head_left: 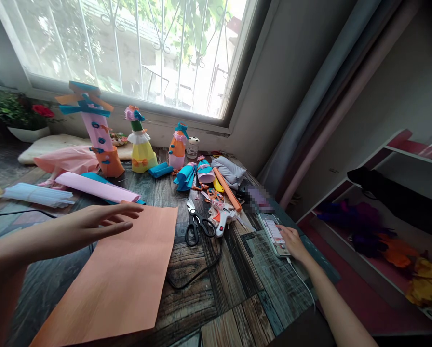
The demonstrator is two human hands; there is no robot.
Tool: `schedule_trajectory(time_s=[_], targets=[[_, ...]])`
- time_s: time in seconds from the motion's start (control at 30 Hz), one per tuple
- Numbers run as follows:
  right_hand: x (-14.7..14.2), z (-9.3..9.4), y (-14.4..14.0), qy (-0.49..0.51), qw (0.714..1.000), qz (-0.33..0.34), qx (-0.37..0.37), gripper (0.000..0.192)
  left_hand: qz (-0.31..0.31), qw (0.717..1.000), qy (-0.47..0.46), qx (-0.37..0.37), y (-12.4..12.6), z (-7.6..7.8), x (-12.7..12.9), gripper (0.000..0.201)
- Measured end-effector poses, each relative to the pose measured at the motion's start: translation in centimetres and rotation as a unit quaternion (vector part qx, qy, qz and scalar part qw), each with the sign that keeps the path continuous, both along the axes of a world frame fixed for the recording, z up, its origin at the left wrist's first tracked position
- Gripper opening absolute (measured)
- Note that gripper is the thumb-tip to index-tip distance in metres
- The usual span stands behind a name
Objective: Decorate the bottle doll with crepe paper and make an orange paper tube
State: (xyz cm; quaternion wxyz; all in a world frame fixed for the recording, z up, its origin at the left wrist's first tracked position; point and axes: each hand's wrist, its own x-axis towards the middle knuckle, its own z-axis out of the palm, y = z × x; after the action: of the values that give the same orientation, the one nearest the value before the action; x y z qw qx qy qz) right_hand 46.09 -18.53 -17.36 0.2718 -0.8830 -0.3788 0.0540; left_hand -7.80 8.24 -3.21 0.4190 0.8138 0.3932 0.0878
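My left hand (107,224) hovers over a sheet of orange crepe paper (129,274), fingers stretched out and apart, holding nothing. The sheet lies flat along the near left of the table. At the right, my right hand (291,242) touches the lit screen of a smartphone (273,231) with its fingertips; the fingers are extended and grip nothing. A white cable (303,279) runs from the phone's lower end. Between the hands lie black-handled scissors (196,224) and a white glue gun (223,222).
Paper-covered bottles (101,140) stand along the window, one in a yellow skirt (142,154). A pink paper roll (98,187) and glue sticks (38,193) lie at the left. Blue paper pieces (185,177) and orange scraps (212,193) crowd the middle. A black cord (201,270) crosses the table.
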Motion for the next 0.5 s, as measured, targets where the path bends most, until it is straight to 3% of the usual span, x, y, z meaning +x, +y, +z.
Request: schedule_trajectory(time_s=[0.17, 0.3, 0.5], targets=[[0.3, -0.3, 0.1, 0.003, 1.0, -0.024, 0.019, 0.028, -0.008, 1.0, -0.008, -0.009, -0.2, -0.1, -0.1, 0.061], [0.4, -0.6, 0.1, 0.012, 0.999, -0.033, 0.033, 0.026, 0.005, 0.999, -0.039, 0.012, -1.0, 0.9, 0.4, 0.062], [0.6, -0.6, 0.0, 0.04, 0.996, -0.047, 0.061, 0.025, 0.02, 0.976, -0.155, 0.152, -3.3, 2.6, -0.3, 0.043]])
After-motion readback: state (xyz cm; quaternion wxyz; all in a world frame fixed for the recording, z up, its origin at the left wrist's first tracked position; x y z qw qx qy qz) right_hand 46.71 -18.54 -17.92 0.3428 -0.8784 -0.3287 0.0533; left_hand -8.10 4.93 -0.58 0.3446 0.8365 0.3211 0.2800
